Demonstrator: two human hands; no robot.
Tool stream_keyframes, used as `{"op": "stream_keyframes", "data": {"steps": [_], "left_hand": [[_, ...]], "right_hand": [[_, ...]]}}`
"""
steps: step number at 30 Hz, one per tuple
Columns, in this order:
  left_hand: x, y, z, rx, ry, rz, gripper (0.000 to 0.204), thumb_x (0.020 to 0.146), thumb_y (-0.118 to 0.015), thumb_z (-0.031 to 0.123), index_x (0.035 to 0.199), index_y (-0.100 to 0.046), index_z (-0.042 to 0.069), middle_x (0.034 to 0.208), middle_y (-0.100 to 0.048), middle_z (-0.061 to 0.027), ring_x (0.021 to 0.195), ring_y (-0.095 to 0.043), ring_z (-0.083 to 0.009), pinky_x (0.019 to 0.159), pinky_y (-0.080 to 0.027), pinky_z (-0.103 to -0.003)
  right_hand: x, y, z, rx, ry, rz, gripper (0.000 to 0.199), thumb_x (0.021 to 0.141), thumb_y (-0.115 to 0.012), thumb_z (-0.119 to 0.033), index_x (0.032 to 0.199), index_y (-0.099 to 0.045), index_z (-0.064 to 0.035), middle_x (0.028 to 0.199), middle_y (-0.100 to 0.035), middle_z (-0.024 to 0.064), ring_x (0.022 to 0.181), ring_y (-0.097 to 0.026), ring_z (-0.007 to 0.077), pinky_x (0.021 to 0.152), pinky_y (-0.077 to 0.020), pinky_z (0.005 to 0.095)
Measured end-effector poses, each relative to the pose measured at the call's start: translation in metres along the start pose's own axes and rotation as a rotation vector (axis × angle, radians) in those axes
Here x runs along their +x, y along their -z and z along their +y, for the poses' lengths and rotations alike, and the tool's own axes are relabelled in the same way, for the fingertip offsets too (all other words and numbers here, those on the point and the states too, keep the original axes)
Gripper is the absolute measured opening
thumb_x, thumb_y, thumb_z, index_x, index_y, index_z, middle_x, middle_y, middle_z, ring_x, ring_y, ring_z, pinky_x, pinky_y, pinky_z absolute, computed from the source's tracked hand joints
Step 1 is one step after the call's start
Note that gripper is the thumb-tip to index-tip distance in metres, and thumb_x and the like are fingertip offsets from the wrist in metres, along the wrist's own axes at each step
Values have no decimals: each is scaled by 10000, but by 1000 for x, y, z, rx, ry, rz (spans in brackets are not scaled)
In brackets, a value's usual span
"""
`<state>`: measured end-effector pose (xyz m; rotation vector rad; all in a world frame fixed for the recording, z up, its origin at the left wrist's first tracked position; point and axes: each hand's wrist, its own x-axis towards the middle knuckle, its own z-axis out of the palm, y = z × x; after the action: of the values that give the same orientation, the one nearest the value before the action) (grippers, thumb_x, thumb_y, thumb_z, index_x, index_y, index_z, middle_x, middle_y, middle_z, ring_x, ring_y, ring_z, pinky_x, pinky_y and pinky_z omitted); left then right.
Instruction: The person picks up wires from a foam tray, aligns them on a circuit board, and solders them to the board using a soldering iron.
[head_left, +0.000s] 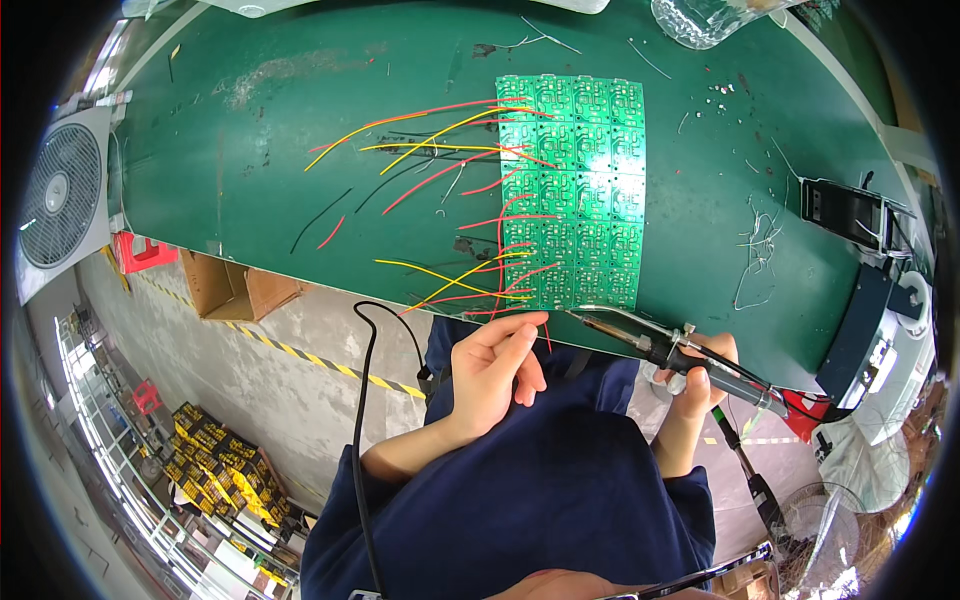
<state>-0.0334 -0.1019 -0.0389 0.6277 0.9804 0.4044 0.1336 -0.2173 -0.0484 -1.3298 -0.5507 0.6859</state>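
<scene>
A green panel of circuit boards point(592, 200) lies on the green table, with red, yellow and black wires along its left side. Several wires run from the boards out to the left. At the panel's near edge, my left hand point(492, 372) has its thumb and index finger closed around what looks like a thin red wire point(548, 338); the fingertips partly hide it. My right hand point(692, 400) grips a soldering iron point(655, 347) with a thin metal feed tube along it. The iron's tip points left, close to the panel's near edge.
Loose wire cuttings point(760, 245) and solder bits lie right of the panel. A black holder point(850, 215) and a dark box-shaped unit point(850, 335) stand at the table's right. A clear container point(705, 20) sits at the far edge. A fan point(62, 195) is at far left.
</scene>
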Motion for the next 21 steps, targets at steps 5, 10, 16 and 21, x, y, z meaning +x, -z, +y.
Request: {"op": "stream_keyframes", "data": {"steps": [5, 10, 16, 21], "left_hand": [[3, -3, 1, -46, 28, 6, 217, 818, -440, 112, 959, -498, -43, 470, -499, -90, 312, -398, -90, 300, -288, -185], [4, -7, -1, -91, 30, 15, 198, 817, -442, 109, 932, -507, -38, 455, -489, -83, 302, -392, -94, 286, -270, -186], [6, -11, -4, -64, 14, 86, 158, 813, -434, 90, 881, -518, -26, 424, -461, -66, 279, -368, -95, 269, -251, -192], [8, -12, -8, -84, -33, 88, 160, 811, -450, 101, 859, -515, -38, 449, -494, -88, 291, -380, -87, 280, -247, -182]], "right_hand": [[1, 0, 1, 32, 22, -33, 275, 717, -555, -216, 771, -427, 23, 609, -517, 128, 441, -527, 151, 393, -414, 221], [1, 2, 2, 29, 25, -44, 262, 718, -550, -202, 772, -428, 24, 613, -519, 131, 442, -528, 153, 395, -417, 223], [0, 1, 3, 12, 48, -52, 261, 718, -551, -198, 771, -431, 27, 609, -519, 131, 439, -531, 155, 391, -420, 223], [0, 3, 3, 5, 33, -43, 263, 712, -555, -197, 766, -432, 30, 595, -515, 132, 428, -529, 158, 394, -425, 227]]}}
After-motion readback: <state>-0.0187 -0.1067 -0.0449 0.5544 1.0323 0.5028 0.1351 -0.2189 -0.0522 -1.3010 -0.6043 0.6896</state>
